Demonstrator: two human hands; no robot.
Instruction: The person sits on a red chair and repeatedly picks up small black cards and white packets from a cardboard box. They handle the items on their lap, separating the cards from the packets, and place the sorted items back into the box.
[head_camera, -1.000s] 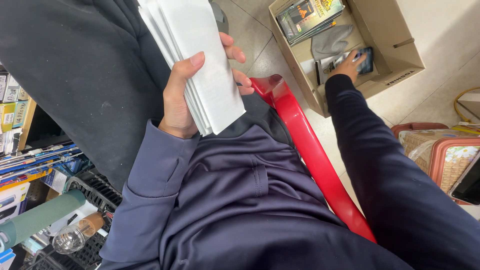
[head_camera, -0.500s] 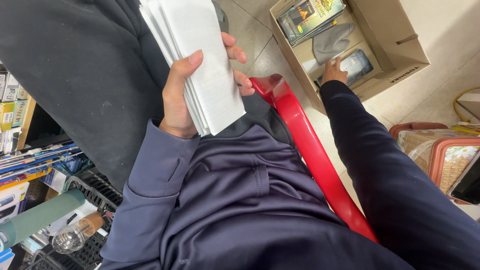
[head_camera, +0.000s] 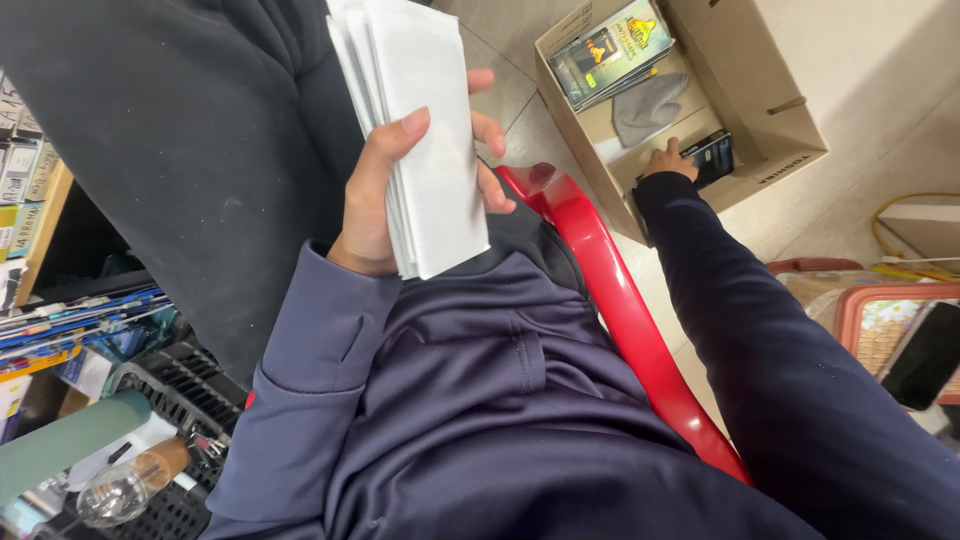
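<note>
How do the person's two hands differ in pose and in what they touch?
The left hand is raised close to the body, its fingers wrapped around a stack of white papers; the right hand reaches far down into a cardboard box on the floor. The left hand grips its stack firmly; the right hand only touches a small dark pack, grip unclear. Both wear dark blue sleeves.

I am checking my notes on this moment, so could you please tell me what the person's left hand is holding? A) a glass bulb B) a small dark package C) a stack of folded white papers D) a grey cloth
C: the left hand is wrapped around a stack of folded white papers, while the right hand reaches into the cardboard box on the floor.
</note>
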